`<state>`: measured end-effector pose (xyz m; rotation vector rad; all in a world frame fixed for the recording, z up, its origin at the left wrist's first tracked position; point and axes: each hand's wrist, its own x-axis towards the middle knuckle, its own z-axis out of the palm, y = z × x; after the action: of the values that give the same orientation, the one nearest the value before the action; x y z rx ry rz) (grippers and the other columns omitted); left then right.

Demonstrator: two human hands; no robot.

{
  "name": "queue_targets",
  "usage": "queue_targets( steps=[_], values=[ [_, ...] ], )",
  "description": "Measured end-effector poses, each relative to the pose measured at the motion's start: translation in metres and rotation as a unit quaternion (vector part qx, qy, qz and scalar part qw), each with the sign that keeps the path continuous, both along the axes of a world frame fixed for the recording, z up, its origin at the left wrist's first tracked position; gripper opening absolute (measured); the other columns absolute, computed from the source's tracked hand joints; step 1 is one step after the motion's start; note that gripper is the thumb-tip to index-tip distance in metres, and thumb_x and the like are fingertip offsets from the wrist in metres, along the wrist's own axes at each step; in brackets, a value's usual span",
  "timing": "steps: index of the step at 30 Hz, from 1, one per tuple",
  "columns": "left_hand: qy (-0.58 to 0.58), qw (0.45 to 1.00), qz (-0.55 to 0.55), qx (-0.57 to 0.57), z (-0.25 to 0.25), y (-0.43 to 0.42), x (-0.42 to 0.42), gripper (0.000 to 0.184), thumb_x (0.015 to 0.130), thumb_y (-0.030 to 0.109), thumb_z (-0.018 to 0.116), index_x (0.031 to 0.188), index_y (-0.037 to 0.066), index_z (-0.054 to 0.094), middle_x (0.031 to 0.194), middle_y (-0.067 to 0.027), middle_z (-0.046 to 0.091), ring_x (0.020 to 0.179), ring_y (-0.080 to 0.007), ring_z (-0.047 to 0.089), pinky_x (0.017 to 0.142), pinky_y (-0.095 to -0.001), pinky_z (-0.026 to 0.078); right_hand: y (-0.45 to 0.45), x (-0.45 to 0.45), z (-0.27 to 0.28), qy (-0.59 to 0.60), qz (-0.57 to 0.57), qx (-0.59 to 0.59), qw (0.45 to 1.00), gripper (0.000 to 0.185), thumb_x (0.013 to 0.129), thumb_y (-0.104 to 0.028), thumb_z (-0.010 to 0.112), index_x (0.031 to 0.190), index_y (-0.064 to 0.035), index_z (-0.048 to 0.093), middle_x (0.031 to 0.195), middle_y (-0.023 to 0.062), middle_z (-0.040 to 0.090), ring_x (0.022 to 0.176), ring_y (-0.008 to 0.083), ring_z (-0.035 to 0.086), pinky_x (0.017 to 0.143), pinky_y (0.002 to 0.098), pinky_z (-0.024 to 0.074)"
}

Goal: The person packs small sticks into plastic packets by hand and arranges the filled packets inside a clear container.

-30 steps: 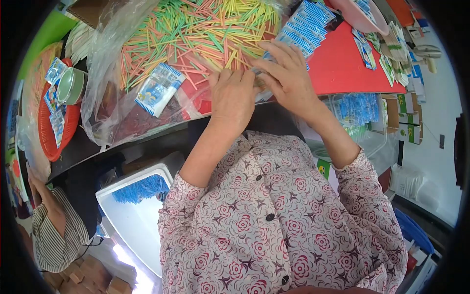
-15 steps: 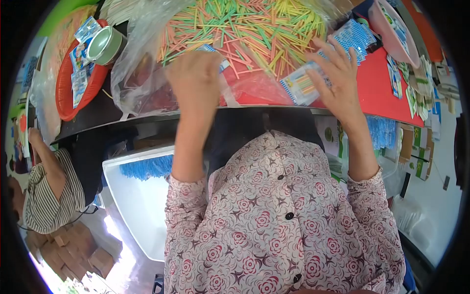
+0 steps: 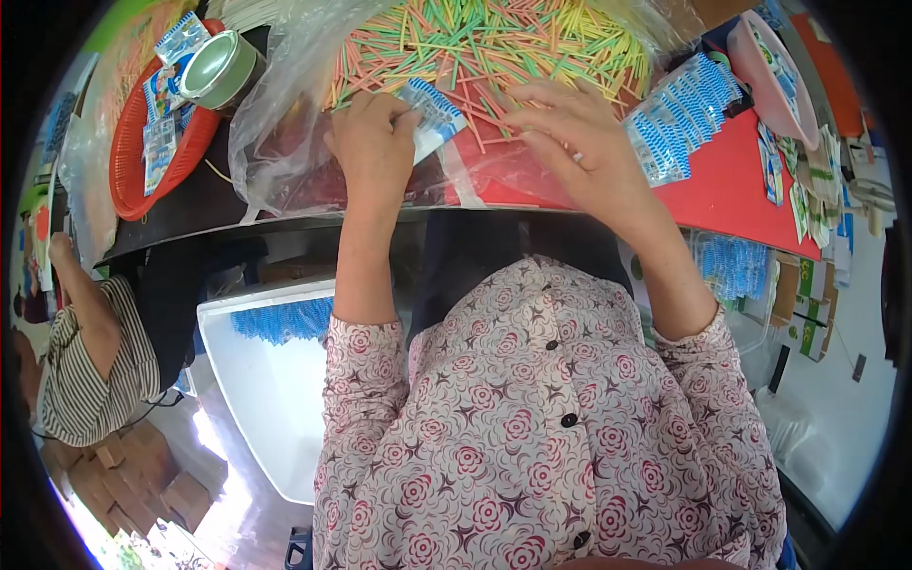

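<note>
My left hand (image 3: 372,144) is closed on the edge of a blue-and-white plastic packet (image 3: 433,119), tilted in front of the pile of sticks. My right hand (image 3: 584,142) hovers to the right of it, fingers apart and bent, with nothing visible in them; its fingertips are close to the sticks. Thin pink, green, yellow and orange sticks (image 3: 475,52) lie heaped on clear plastic sheeting (image 3: 275,142). Right of my right hand, a row of overlapping blue-and-white packets (image 3: 679,119) rests on the red tabletop (image 3: 731,180).
A red basket (image 3: 122,157) with packets and a green-grey tin (image 3: 223,71) stands at the left. A pink basin (image 3: 760,85) sits at the far right. Below the table edge is a white bin (image 3: 261,399) with blue packets. A person in a striped shirt (image 3: 100,366) is at the left.
My left hand has closed on the packet and lifted it partly off the sticks. My right hand has moved left; the stick-filled packet beneath it no longer shows there.
</note>
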<state>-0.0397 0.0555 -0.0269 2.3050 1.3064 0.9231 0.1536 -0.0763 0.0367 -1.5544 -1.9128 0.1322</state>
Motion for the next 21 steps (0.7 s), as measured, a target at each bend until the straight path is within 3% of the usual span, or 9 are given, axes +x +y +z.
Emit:
queue_targets(
  steps=[6,8,10,13,14,16,18,19,21],
  values=[
    [-0.069,0.993,-0.003,-0.093,-0.007,0.010,-0.005,0.009,0.073,0.018,0.072,0.074,0.011,0.066,0.085,-0.0035,0.061,0.091,-0.0304,0.052,0.079,-0.0454,0.035,0.021,-0.022,-0.008,0.042,-0.023,-0.015,0.999,0.020,0.089,-0.017,0.058,0.104,-0.0082,0.067,0.106,0.0084,0.065,0.101,0.0237,0.060,0.093,0.0374,0.0405],
    [-0.086,0.995,-0.014,-0.050,-0.007,0.009,-0.008,0.010,0.073,0.018,0.072,0.076,0.011,0.065,0.089,-0.0046,0.061,0.091,-0.0299,0.053,0.081,-0.0445,0.035,0.032,-0.030,-0.008,0.122,-0.055,-0.048,0.990,0.021,0.089,-0.020,0.059,0.103,-0.0059,0.066,0.097,0.0090,0.067,0.089,0.0233,0.064,0.082,0.0318,0.0471],
    [-0.094,0.995,-0.023,-0.028,0.000,0.005,-0.008,0.010,0.073,0.018,0.072,0.077,0.011,0.065,0.091,-0.0052,0.061,0.091,-0.0297,0.053,0.081,-0.0440,0.036,0.043,-0.041,0.002,0.136,-0.070,-0.069,0.986,0.022,0.089,-0.021,0.060,0.102,-0.0049,0.066,0.093,0.0087,0.067,0.084,0.0209,0.063,0.077,0.0297,0.0473],
    [-0.078,0.977,-0.047,0.192,0.017,-0.011,-0.005,0.012,0.072,0.016,0.073,0.080,0.012,0.065,0.100,-0.0078,0.060,0.090,-0.0300,0.055,0.086,-0.0426,0.035,0.053,-0.049,0.012,0.162,-0.103,-0.112,0.975,0.024,0.089,-0.023,0.061,0.101,-0.0028,0.065,0.085,0.0082,0.067,0.074,0.0162,0.062,0.067,0.0255,0.0476],
    [-0.079,0.977,-0.049,0.192,0.021,-0.016,-0.005,0.012,0.072,0.016,0.073,0.080,0.012,0.065,0.100,-0.0078,0.060,0.090,-0.0300,0.055,0.086,-0.0426,0.035,0.055,-0.049,0.012,0.193,-0.102,-0.155,0.963,0.024,0.088,-0.023,0.061,0.100,-0.0024,0.065,0.083,0.0069,0.066,0.073,0.0133,0.061,0.067,0.0253,0.0472],
    [-0.104,0.979,-0.078,0.160,0.027,-0.024,-0.007,0.018,0.074,0.013,0.073,0.089,0.010,0.064,0.104,-0.0085,0.059,0.092,-0.0259,0.057,0.086,-0.0392,0.038,0.058,-0.049,0.012,0.253,-0.100,-0.242,0.931,0.025,0.088,-0.024,0.062,0.100,-0.0016,0.065,0.080,0.0042,0.065,0.072,0.0075,0.058,0.067,0.0251,0.0463],
    [-0.117,0.978,-0.092,0.142,0.034,-0.033,-0.008,0.021,0.074,0.011,0.073,0.093,0.010,0.064,0.106,-0.0088,0.059,0.093,-0.0238,0.058,0.086,-0.0374,0.040,0.051,-0.045,0.006,0.264,-0.109,-0.225,0.932,0.024,0.088,-0.023,0.062,0.099,-0.0015,0.065,0.079,0.0029,0.064,0.072,0.0059,0.057,0.066,0.0241,0.0460],
    [-0.188,0.979,-0.079,0.026,0.041,-0.039,-0.007,0.022,0.076,0.009,0.072,0.096,0.008,0.063,0.105,-0.0077,0.059,0.093,-0.0203,0.057,0.083,-0.0343,0.041,0.045,-0.042,0.001,0.276,-0.116,-0.208,0.931,0.023,0.088,-0.022,0.062,0.098,-0.0014,0.066,0.077,0.0015,0.064,0.072,0.0043,0.056,0.065,0.0232,0.0456],
    [-0.318,0.924,-0.047,-0.205,0.049,-0.046,-0.005,0.026,0.079,0.006,0.071,0.103,0.006,0.061,0.104,-0.0056,0.060,0.092,-0.0135,0.057,0.076,-0.0281,0.045,0.039,-0.040,-0.008,0.288,-0.124,-0.191,0.930,0.022,0.088,-0.021,0.063,0.097,-0.0013,0.066,0.076,0.0002,0.063,0.072,0.0027,0.055,0.065,0.0222,0.0453]
  ],
)
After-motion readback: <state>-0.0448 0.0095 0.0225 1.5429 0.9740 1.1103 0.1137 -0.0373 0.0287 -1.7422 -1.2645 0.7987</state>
